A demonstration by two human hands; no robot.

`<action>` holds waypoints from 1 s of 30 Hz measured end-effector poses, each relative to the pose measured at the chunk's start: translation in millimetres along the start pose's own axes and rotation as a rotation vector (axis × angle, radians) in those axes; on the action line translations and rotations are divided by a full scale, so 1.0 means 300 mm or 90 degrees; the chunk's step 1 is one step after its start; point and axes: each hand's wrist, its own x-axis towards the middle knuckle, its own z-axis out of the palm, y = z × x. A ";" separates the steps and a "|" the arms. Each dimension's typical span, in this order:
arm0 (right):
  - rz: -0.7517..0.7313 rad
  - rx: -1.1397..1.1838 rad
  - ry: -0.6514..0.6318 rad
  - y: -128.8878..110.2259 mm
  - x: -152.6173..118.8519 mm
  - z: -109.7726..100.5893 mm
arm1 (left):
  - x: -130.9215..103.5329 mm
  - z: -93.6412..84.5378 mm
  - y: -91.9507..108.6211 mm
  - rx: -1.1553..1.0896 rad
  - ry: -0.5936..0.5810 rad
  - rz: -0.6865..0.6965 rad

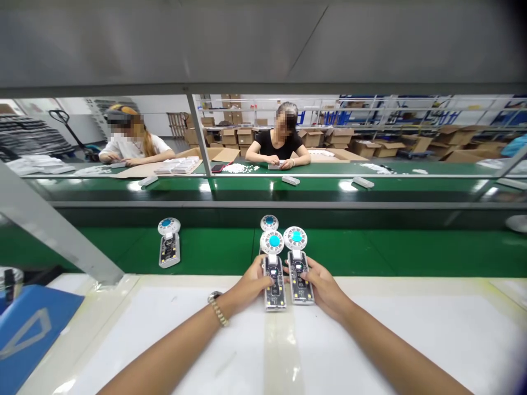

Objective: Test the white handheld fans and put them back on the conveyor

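Left fingers (267, 282) pinching one device (274, 299), right fingers (308, 276) another device (302, 293), third device (269, 220) partly hidden behind, green surface (222, 252) beyond

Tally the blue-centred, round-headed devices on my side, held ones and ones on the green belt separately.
Held devices: 2
Devices on the green belt: 2, one mostly hidden behind a held device
Total: 4

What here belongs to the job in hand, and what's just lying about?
In the job:
- Round-headed circuit unit, left hand
- Matching unit, right hand
- Likely, similar unit on green belt

Apparently lying about:
- Blue box, far left
- Cardboard boxes, background
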 end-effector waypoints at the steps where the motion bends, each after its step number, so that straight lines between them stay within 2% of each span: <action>1: -0.002 -0.001 0.000 -0.001 -0.001 0.001 | 0.001 -0.001 -0.001 0.002 -0.002 0.002; 6: -0.005 -0.015 -0.008 0.001 0.001 0.001 | 0.005 -0.011 -0.012 0.000 -0.011 0.001; 11: -0.011 -0.037 -0.016 -0.005 -0.002 0.009 | 0.008 -0.022 -0.025 0.017 -0.024 0.041; 20: -0.031 -0.072 -0.025 -0.017 -0.016 0.035 | 0.011 -0.020 -0.019 0.028 0.022 0.019; 30: -0.035 -0.073 -0.020 -0.005 -0.009 0.022 | 0.008 -0.001 -0.001 0.019 0.033 0.007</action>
